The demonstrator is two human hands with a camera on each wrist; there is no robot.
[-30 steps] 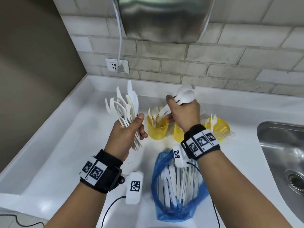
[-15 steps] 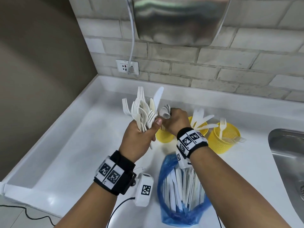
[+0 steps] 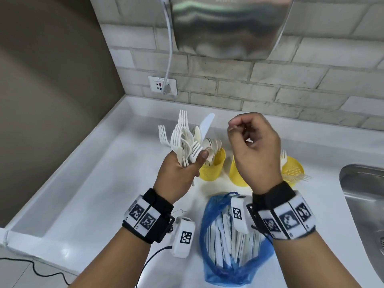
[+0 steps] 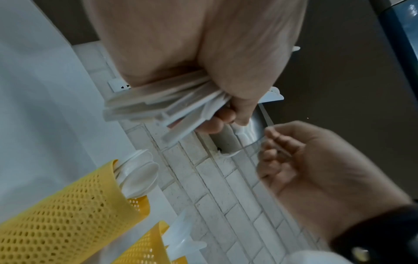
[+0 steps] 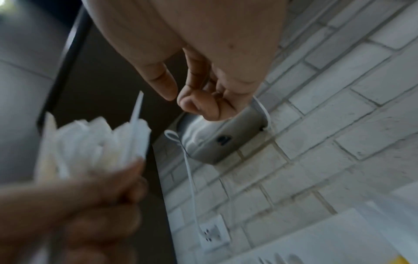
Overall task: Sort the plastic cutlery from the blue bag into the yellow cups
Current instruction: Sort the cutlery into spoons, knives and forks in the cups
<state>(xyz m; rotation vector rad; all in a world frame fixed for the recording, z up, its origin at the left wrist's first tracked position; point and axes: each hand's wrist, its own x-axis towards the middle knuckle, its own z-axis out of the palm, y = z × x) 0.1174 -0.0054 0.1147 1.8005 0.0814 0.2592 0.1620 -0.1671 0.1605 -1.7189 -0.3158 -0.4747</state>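
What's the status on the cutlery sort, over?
Left hand grips mixed cutlery bundle. Right hand curled, empty, above yellow cups. Blue bag still loaded. Nothing blocking.

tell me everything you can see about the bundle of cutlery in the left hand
The bundle of cutlery is a fanned bunch of white plastic pieces, mostly forks with tines up, at least one spoon and one knife blade sticking out highest to the right. It stands roughly upright above the counter, just left of the spoon-filled yellow cup. The left hand grips the handles, thumb across the front; handle ends poke out below the fist. The right hand is apart from it.
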